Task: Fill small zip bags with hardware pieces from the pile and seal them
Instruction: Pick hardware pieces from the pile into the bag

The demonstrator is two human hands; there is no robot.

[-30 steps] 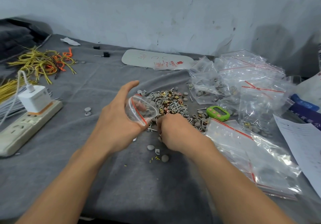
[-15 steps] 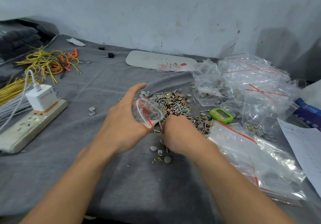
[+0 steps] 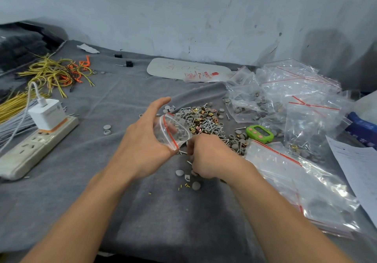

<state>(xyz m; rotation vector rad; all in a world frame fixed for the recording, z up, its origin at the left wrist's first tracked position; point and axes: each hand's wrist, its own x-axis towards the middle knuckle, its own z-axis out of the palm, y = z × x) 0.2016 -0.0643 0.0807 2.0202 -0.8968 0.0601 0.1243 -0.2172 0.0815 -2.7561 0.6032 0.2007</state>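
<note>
The bag [image 3: 172, 131] is thin, limp, slick film and nearly weightless. It is best held near its red-striped mouth so it stays open. The left hand [image 3: 142, 140] grips it above the cloth [image 3: 122, 211], fingers wrapped round it, thumb lifted, mouth turned right. The pile [image 3: 206, 120] of small hard pieces lies just beyond. The right hand [image 3: 210, 156] curls down at the pile's near edge, just under the bag's mouth; whether its fingers pinch anything I cannot tell.

Open cloth [image 3: 91, 160] between strip [image 3: 36, 146] and pile [image 3: 206, 121]
</note>
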